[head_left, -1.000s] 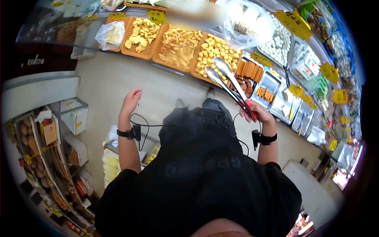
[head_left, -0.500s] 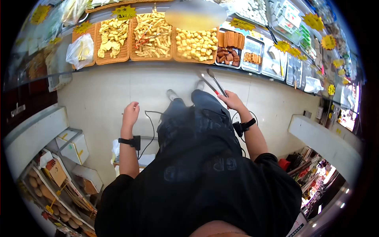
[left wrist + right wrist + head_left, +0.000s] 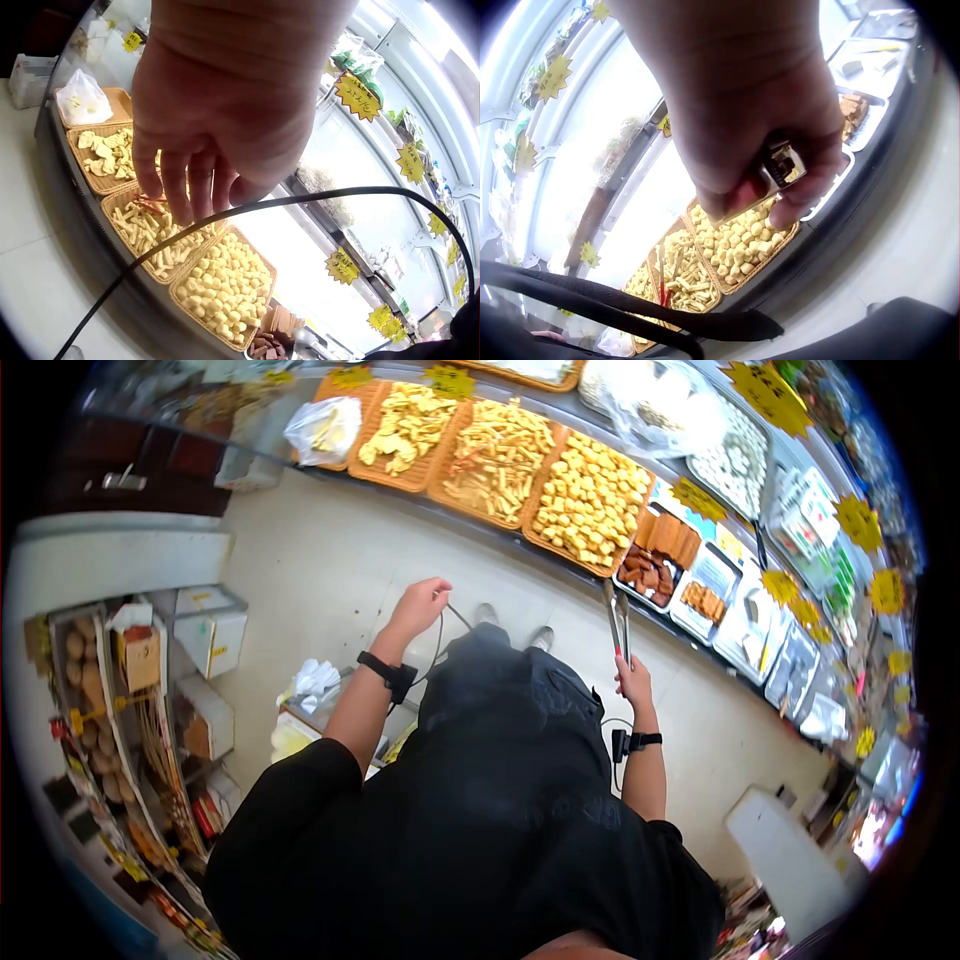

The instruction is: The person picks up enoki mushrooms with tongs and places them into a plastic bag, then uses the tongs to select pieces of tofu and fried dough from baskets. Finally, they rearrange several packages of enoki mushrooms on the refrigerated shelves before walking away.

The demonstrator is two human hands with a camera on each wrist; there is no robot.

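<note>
My right hand (image 3: 633,680) grips metal tongs with red grips (image 3: 618,625), whose tips point at the counter's front edge by the tray of brown chunks (image 3: 648,574). In the right wrist view the tongs' handle end (image 3: 786,166) sticks out of the curled fingers. My left hand (image 3: 420,606) hangs empty over the floor, fingers loosely curled. In the left wrist view that hand (image 3: 217,127) overlaps the basket of pale strips (image 3: 154,232). Beside the strips is a basket of yellow cubes (image 3: 590,500). Red-handled tongs (image 3: 665,292) lie in the strips.
A basket of yellow pieces (image 3: 410,425) and a plastic bag (image 3: 323,430) stand at the counter's left. Metal trays (image 3: 705,595) line its right side, with yellow star-shaped price signs (image 3: 768,396) behind. A black cable (image 3: 322,196) hangs by my left wrist. Shelves (image 3: 140,710) stand at left.
The tongs swing from over the cubes down in front of the counter, then toward the brown-chunk tray. My left hand rises a little. The head view turns away and back again.
</note>
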